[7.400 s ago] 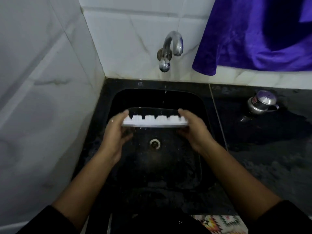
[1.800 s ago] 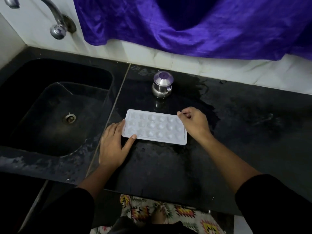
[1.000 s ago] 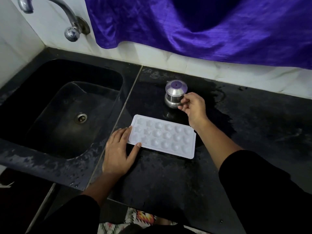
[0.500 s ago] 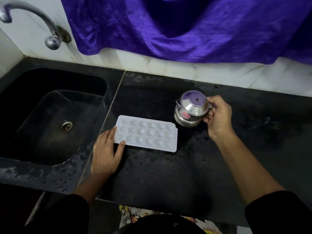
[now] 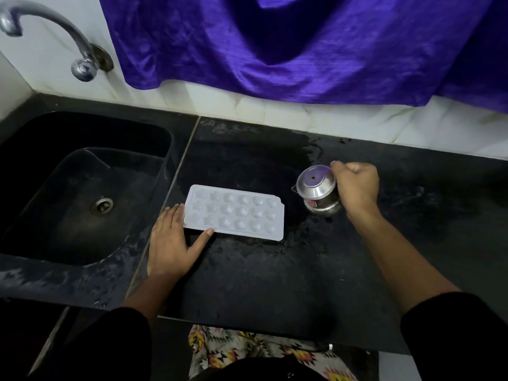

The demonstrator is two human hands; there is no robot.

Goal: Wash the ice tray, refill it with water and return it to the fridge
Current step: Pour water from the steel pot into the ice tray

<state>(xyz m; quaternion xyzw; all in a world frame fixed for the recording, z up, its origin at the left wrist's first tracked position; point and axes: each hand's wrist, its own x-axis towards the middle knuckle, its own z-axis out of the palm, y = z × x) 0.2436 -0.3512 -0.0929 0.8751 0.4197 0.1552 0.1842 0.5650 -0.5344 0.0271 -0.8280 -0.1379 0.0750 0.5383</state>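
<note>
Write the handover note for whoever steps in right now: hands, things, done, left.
Left hand: flat on the counter, fingers and thumb touching the tray's left corner.
Right hand: grips the jug at its handle side.
Tray: flat on the counter, right of the sink; jug just off its right end, apart from it.
Done: tray out of the sink and set down for filling.
Left: pour water into the cells (none visible in them yet), then carry the tray to the fridge, which is out of view.
</note>
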